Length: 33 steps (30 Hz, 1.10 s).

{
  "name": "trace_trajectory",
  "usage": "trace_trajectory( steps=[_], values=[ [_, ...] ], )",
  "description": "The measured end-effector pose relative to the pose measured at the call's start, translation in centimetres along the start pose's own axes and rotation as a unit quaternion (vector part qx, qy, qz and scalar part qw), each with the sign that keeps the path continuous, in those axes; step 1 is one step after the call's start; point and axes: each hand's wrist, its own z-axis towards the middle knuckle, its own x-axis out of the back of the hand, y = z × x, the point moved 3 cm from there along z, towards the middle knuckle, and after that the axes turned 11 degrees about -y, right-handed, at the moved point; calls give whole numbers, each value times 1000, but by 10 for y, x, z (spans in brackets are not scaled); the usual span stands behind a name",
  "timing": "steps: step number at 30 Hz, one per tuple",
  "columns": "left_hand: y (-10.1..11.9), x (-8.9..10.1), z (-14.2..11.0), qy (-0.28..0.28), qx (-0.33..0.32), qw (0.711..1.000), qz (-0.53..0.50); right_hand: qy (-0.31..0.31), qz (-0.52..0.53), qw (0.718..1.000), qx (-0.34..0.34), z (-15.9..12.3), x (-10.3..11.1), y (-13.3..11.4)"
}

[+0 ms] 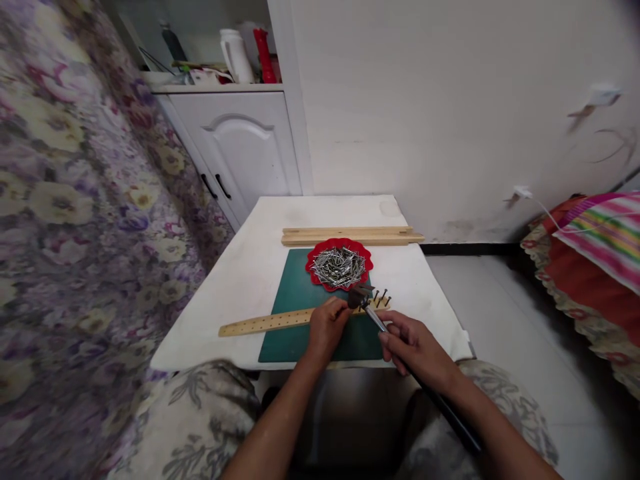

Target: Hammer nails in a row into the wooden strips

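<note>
My right hand [407, 340] is closed round the shaft of a claw hammer [374, 317]. Its head hangs over the right part of a wooden strip [267, 322] with rows of small holes. Several nails [384, 295] stand upright in the strip's right end. My left hand [327, 327] rests on the strip, fingers pinched together just left of the hammer head. What the fingertips hold, if anything, is hidden. A red scalloped dish [371, 261] full of loose nails [339, 267] sits just beyond the strip. Beneath the strip lies a green mat [295, 273].
More wooden strips [350, 236] lie across the white table [215, 293] behind the dish. A floral curtain [100, 220] hangs at the left. A white cabinet [240, 147] and a wall [425, 120] stand behind. At the right is a surface with a striped cloth [607, 227].
</note>
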Motion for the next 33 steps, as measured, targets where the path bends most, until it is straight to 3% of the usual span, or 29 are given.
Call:
trace_trajectory(
  steps=[17,21,25,29,33],
  values=[
    [2,3,0,-8,5,1000,-6,4,-6,1000,9,2,-1,1],
    [3,6,-3,-15,-21,999,-21,43,41,998,33,0,9,0],
    [7,26,-3,-16,-28,999,-1,113,70,989,60,-1,24,-1],
    [14,55,22,6,-38,999,33,150,81,982,78,2,34,-2],
    [14,60,64,-35,-24,992,120,155,92,981,78,6,36,-1]
  ],
)
